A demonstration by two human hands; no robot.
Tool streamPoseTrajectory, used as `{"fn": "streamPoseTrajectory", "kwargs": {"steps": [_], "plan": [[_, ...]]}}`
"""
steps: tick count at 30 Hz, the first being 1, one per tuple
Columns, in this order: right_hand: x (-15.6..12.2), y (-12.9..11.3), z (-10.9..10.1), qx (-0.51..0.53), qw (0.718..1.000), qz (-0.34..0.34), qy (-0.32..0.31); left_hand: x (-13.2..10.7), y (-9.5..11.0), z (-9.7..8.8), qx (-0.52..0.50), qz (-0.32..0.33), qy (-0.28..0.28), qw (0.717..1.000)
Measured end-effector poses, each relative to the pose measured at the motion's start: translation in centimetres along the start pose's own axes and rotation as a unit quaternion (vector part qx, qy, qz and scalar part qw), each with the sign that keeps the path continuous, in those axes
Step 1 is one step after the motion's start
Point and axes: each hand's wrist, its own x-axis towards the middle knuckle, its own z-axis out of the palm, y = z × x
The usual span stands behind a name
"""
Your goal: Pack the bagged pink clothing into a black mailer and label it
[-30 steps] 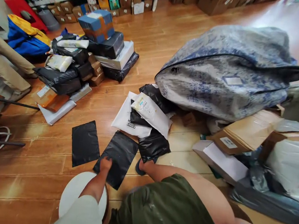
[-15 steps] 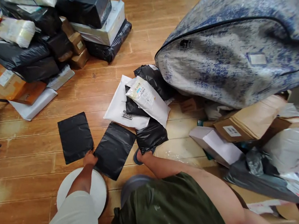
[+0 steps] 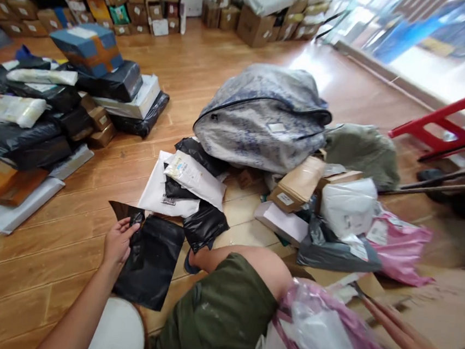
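My left hand pinches a black plastic mailing bag between thumb and fingers, its top corner lifted off the floor. Another flat black mailing bag lies just right of it, partly behind the held one. At the lower right my right hand reaches in from the edge, smeared by motion, near a torn white-and-brown scrap of packaging. Its fingers cannot be made out. Ahead lie a white parcel and black parcels in a small pile.
A grey-blue patterned sack lies in the middle of the floor. Stacked parcels stand at left. A cardboard box and a pink bag lie to the right. A white stool is below; a pink plastic package is beside my leg.
The view has tilted up and swung right. My left hand has lifted the left black bag from the floor. My right arm has come into view at the lower right.
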Motion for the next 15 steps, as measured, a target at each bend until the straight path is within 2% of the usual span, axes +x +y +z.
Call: {"fn": "streamPoseTrajectory", "kwargs": {"steps": [2, 4, 5, 7, 10, 12, 15], "plan": [[1.7, -0.6, -0.5, -0.015, 0.996, -0.019, -0.080, -2.1, 3.8, 1.2, -0.036, -0.025, -0.078, 0.996], [3.2, -3.1, -0.7, -0.056, 0.982, -0.015, -0.179, -4.5, 6.9, 2.3, -0.065, -0.056, -0.135, 0.987], [3.8, -4.6, -0.8, -0.064, 0.972, -0.032, -0.223, -5.5, 8.0, 2.8, -0.078, -0.070, -0.151, 0.983], [4.1, -7.7, -0.5, -0.069, 0.957, -0.078, -0.269, -7.4, 9.5, 3.8, -0.099, -0.096, -0.160, 0.977], [2.4, -10.6, 0.3, -0.059, 0.959, -0.094, -0.259, -9.6, 10.4, 4.9, -0.030, -0.082, -0.181, 0.980], [0.3, -11.3, 0.8, -0.058, 0.965, -0.086, -0.242, -11.2, 11.0, 5.5, 0.040, -0.019, -0.206, 0.978], [-2.1, -11.3, 0.7, -0.032, 0.973, -0.066, -0.218, -13.4, 12.3, 6.4, 0.105, 0.099, -0.262, 0.954]]}}
